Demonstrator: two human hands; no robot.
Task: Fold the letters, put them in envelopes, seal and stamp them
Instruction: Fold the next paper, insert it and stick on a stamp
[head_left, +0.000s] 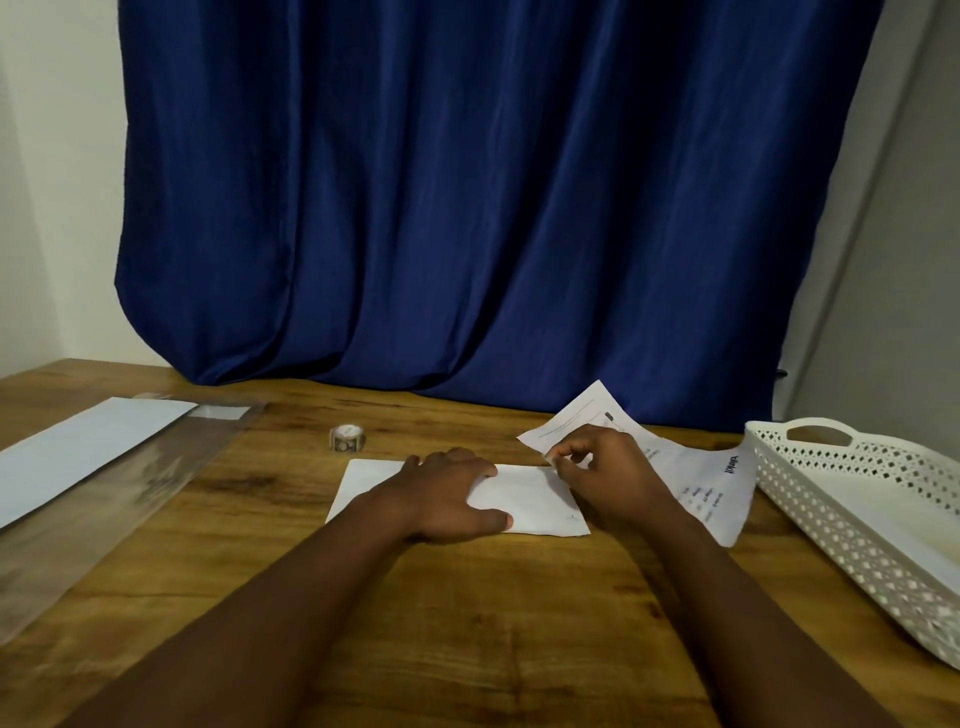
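The room I work in is dim and warm, the light soft and seemingly from above. My forearms lay faint shadows on the table (467, 597). The plastic sleeve (119, 483) at the table's left edge throws a pale glare. The curtain (493, 197) goes nearly black in its folds. Edges bow outward, and the print on the sheet (711, 483) is perhaps too blurred to read.

Bare table (467, 613) lies open between the 2 forearms. The basket (852, 499) walls the right edge, the stamp roll (347, 437) stands left of centre, the curtain (493, 208) closes the back.
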